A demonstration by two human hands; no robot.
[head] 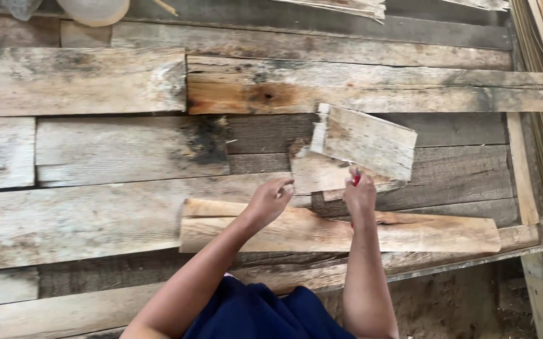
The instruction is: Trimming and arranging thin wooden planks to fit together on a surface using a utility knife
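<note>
Fingers (pixel 282 186) of the left hand (pixel 270 199) are loosely curled, tips just apart, hovering at the near edge of the lower short board (pixel 312 174) without clearly gripping it. Over on the right hand (pixel 360 196), the fingers are pinched together on a small red tool (pixel 356 179), maybe a pencil or marker, too small to tell which. Its tip sits right where the upper short board (pixel 367 140) overlaps the lower one.

Both short boards lie loose on the plank table (pixel 96 213), just beyond a long pale slab (pixel 422 232) that runs across in front of the person.

Risks now, as I judge it: that upper short board lies tilted across the lower one and nothing pins it, so a push from the red tool could slide it off line. The left hand isn't pressing anything down, which would be the cause.

The count: two hands, two short boards, one red tool, one long pale slab. At the far edge, one pale round container (pixel 96 10), partly cut off.
</note>
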